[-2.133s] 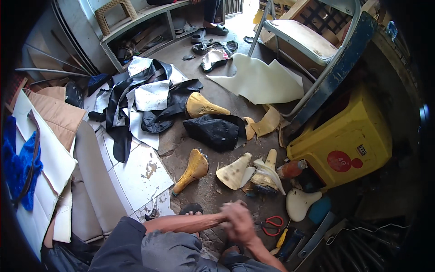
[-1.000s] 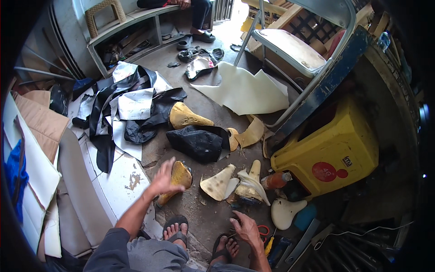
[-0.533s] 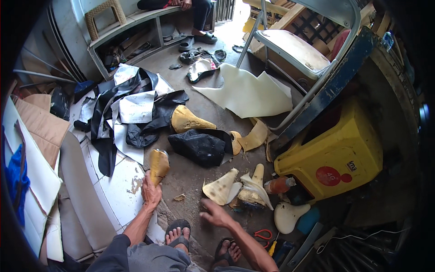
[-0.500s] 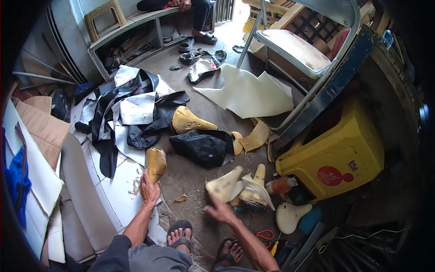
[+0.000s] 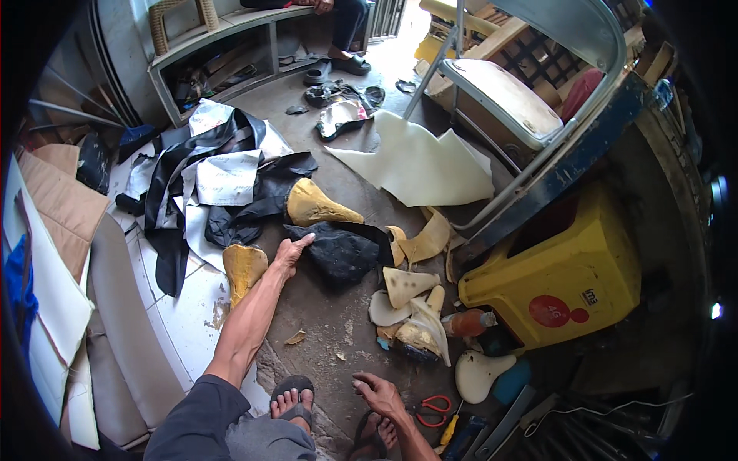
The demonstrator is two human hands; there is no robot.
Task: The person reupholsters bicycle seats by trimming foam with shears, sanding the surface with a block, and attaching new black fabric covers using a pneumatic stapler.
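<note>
My left hand (image 5: 296, 250) is stretched forward, fingers closed on the near left corner of a black sheet piece (image 5: 342, 253). Beside it a yellow foam saddle (image 5: 242, 273) lies on the white tiles, and another yellow saddle (image 5: 315, 200) lies behind the black piece. My right hand (image 5: 373, 388) hangs low near my feet, fingers apart and loosely bent, holding nothing. Beyond it are a spotted pale foam piece (image 5: 403, 284), a pile of pale saddle pieces (image 5: 423, 326), a white saddle (image 5: 480, 373), red-handled pliers (image 5: 433, 409) and a yellow-handled screwdriver (image 5: 447, 436).
Black and white sheet scraps (image 5: 223, 177), a cream foam sheet (image 5: 415, 161), a folding chair (image 5: 503, 96) and a yellow plastic container (image 5: 561, 276) surround the work area. Boards and padding (image 5: 115, 323) stand at the left. A person (image 5: 346, 34) sits on the far bench.
My left hand has left the yellow saddle on the tiles and reached right to the black piece. My right hand has drawn back; the spotted foam piece now lies farther back and turned.
</note>
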